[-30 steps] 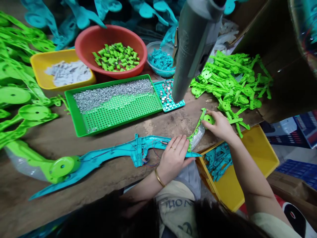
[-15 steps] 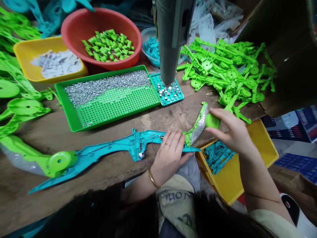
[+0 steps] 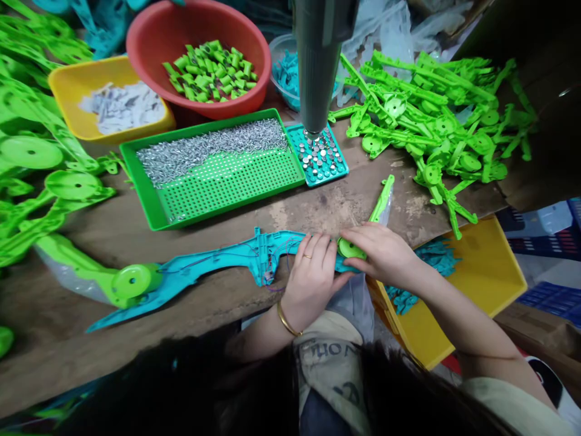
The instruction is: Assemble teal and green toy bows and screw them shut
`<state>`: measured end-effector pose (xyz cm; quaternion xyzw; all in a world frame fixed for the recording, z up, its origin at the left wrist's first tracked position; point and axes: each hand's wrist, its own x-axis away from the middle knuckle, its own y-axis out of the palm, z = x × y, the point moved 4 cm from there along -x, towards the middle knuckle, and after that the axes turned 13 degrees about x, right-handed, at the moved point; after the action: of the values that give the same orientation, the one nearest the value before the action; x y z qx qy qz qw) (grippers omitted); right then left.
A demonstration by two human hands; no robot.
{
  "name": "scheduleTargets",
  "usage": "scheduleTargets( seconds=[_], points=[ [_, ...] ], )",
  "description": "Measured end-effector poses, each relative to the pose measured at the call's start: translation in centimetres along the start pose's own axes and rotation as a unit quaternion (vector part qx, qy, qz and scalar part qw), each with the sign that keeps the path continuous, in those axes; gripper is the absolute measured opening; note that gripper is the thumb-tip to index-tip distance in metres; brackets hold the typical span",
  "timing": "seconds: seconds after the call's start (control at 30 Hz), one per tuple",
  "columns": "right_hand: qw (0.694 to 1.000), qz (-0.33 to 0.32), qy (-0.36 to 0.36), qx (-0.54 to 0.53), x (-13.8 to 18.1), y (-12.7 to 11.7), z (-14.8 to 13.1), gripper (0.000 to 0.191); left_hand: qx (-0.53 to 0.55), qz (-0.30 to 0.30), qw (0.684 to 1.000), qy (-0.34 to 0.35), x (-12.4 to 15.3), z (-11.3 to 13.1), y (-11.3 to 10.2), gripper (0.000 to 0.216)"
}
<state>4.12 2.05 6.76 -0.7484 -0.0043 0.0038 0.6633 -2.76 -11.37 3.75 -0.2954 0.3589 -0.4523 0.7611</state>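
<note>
A long teal plastic toy shell [image 3: 213,272] with thin wires lies along the front of the wooden bench. A lime green arm with a round hub [image 3: 131,283] is fitted at its left end. My left hand [image 3: 313,278] presses down on the shell's right part, fingers flat and together. My right hand [image 3: 384,254] grips a second lime green arm piece [image 3: 379,209] by its round hub, set against the shell's right end. The green arm points away from me, with clear film along it.
A grey hanging power tool [image 3: 320,60] dangles over a teal tray of small metal discs [image 3: 320,156]. A green tray of screws [image 3: 213,166], a red bowl of green bits [image 3: 200,57], a yellow tub [image 3: 111,106], green part piles [image 3: 436,127] and a yellow bin [image 3: 476,284] surround.
My right hand has brought the green arm piece down and left, from above the bench onto the teal shell's right end. My left hand stays on the shell.
</note>
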Motion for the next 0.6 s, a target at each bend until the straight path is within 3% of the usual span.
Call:
scheduleTargets(
  seconds=[0.3, 0.4, 0.53, 0.6],
  points=[
    [0.996, 0.017, 0.047, -0.067, 0.3, 1.6, -0.1, 0.062, 0.013, 0.001, 1.000, 0.002, 0.0, -0.1, -0.1, 0.055],
    [0.993, 0.030, 0.063, -0.097, 0.7, 2.2, -0.3, 0.065, 0.026, -0.013, 0.999, 0.031, -0.1, 0.5, 0.2, 0.052],
    [0.986, 0.024, 0.046, -0.162, 1.1, 1.4, 0.1, 0.068, 0.025, -0.052, 0.995, 0.083, -0.3, 1.0, 1.2, 0.044],
    [0.979, 0.027, 0.046, -0.198, 1.0, 0.5, 1.5, 0.059, 0.010, -0.059, 0.994, 0.094, -0.4, 0.9, 1.3, 0.042]
  ],
)
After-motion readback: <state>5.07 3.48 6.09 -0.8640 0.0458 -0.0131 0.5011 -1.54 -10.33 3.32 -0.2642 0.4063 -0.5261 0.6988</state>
